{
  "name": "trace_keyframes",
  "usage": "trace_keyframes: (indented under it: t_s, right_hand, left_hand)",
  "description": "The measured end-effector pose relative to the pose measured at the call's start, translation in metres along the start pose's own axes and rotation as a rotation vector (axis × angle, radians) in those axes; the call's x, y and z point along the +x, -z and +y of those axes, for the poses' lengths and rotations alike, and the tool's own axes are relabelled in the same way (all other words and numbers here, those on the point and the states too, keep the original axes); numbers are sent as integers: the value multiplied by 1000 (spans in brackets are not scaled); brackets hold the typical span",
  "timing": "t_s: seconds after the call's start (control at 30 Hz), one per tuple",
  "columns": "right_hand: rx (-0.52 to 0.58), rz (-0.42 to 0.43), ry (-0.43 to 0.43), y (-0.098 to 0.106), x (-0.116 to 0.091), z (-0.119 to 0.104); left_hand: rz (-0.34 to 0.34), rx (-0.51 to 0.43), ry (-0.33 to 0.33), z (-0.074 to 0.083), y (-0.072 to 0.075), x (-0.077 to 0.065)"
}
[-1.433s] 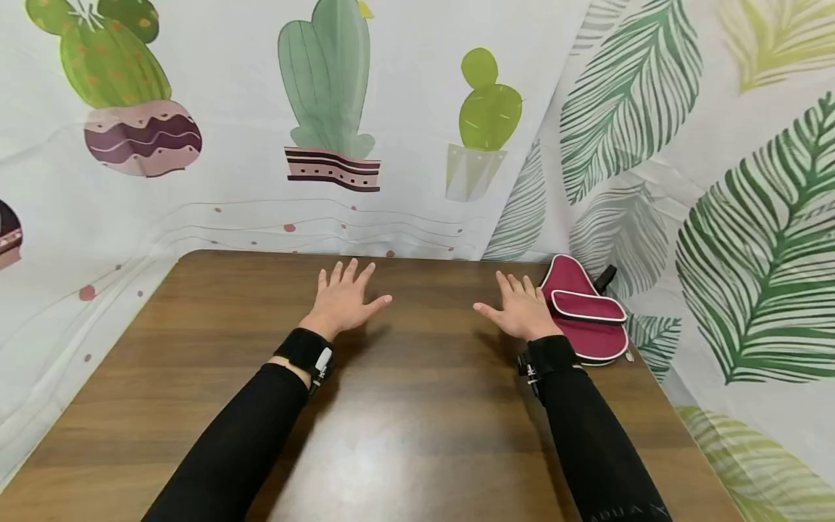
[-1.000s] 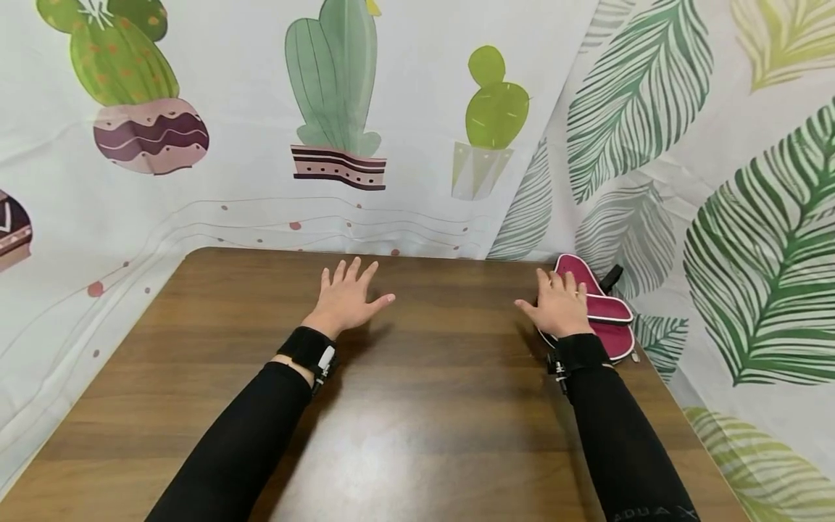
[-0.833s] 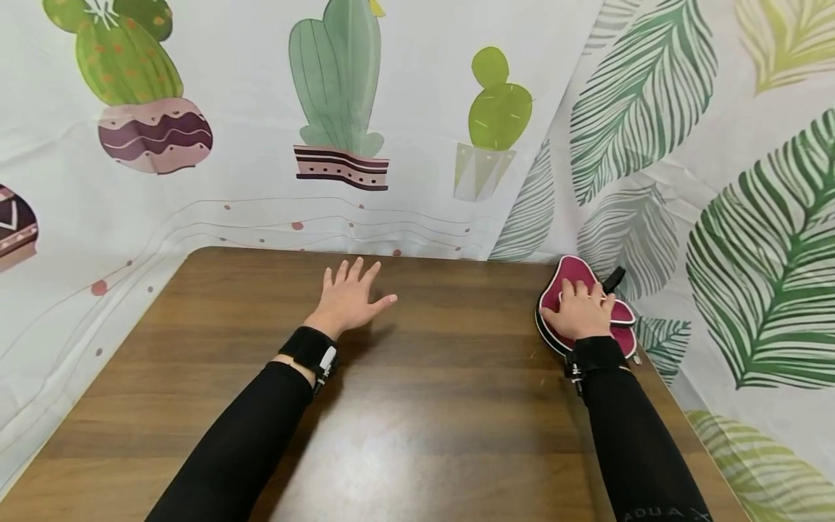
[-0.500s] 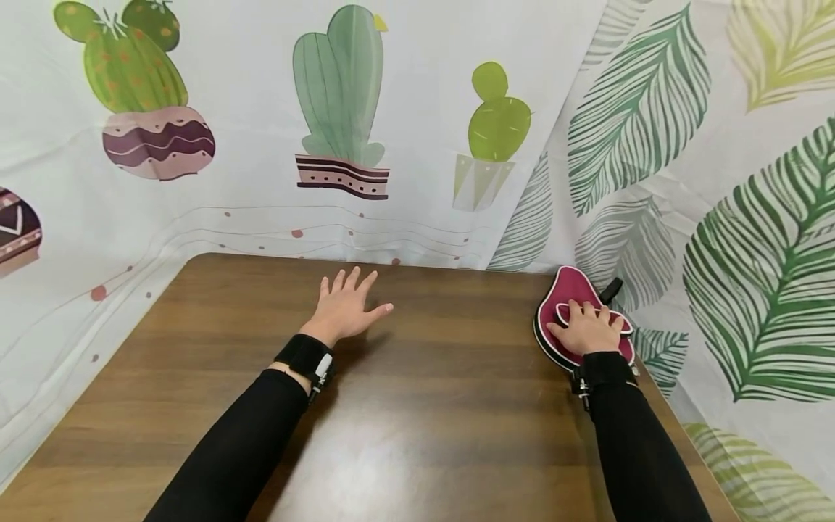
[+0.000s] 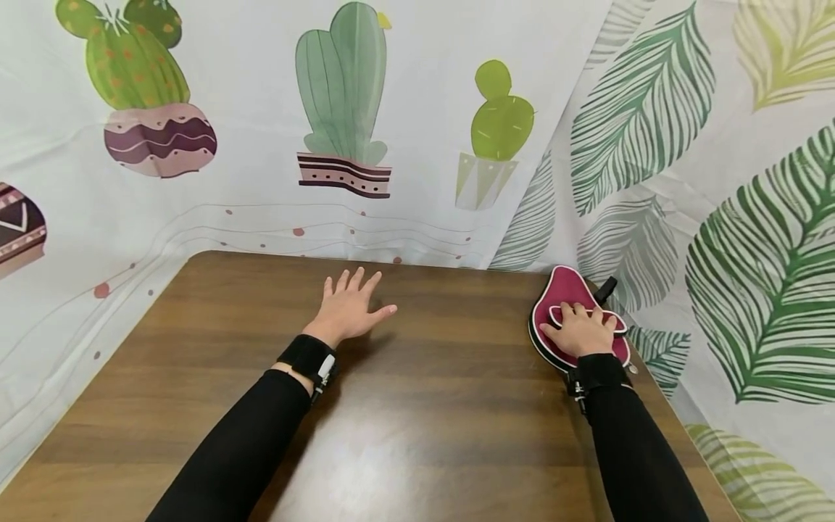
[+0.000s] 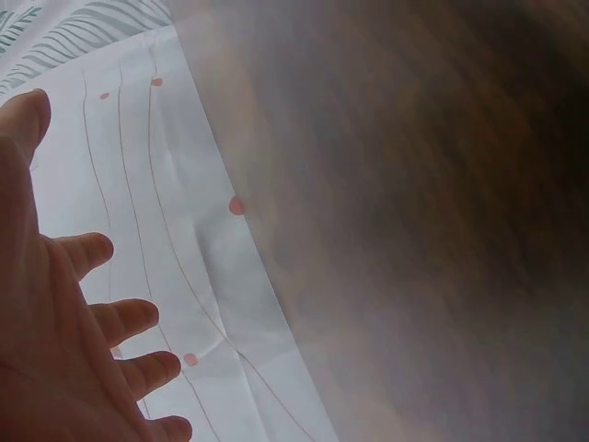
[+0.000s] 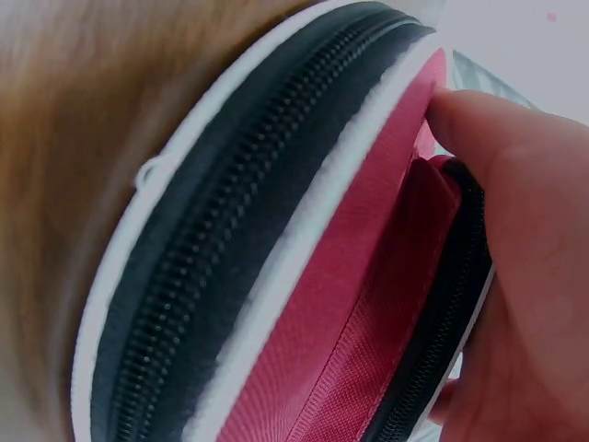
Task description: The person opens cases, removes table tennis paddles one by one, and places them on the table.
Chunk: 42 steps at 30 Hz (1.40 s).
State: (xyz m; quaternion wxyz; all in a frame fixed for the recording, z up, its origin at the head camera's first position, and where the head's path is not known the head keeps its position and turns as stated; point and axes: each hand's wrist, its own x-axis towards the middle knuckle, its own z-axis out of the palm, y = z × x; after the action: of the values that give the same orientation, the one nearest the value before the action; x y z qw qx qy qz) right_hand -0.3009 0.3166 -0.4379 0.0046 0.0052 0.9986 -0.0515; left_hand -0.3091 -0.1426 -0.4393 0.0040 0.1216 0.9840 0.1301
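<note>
head, both wrists | text, labels, brands, numbers, signs | none readable

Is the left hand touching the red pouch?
No, the left hand is spread over the wooden table, with bare tabletop between it and the red pouch.

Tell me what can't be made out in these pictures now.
Head: part of the red zippered case, covered by the right hand.
Left wrist: grain of the tabletop, blurred; part of the left hand, cut off at left.
Right wrist: part of the case, cut off at bottom.
</note>
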Motion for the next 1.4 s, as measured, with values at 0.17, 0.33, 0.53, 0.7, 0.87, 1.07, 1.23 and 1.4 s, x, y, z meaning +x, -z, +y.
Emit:
trace_keyframes:
  t_s: [0.17,0.33,0.53,0.7,0.87,1.07,1.23,1.4]
  right_hand:
    - [2,25,5,-2,0,-9]
    - [9,39,26,-6,1,-16]
    - [7,36,47,-11,3,-26]
    - [10,37,67,-10,4,-36]
    - [0,32,82,-11,4,-45]
    - [-4,32,95,-12,4,-53]
    - [-1,28,109,-13,3,-59]
    - [-5,31,126,-13,1,-65]
  left_hand:
    - [12,14,-5,-1,-3,1]
    - [4,25,5,-1,-4,-1]
    - [4,22,8,-1,-5,-4]
    - [7,5,9,0,-3,-4]
    - [6,9,5,-1,-4,-5]
    - [2,9,3,-1,-6,-6]
    - [-4,16,6,-1,-8,-6]
    - [-9,10,1,3,-10,-6]
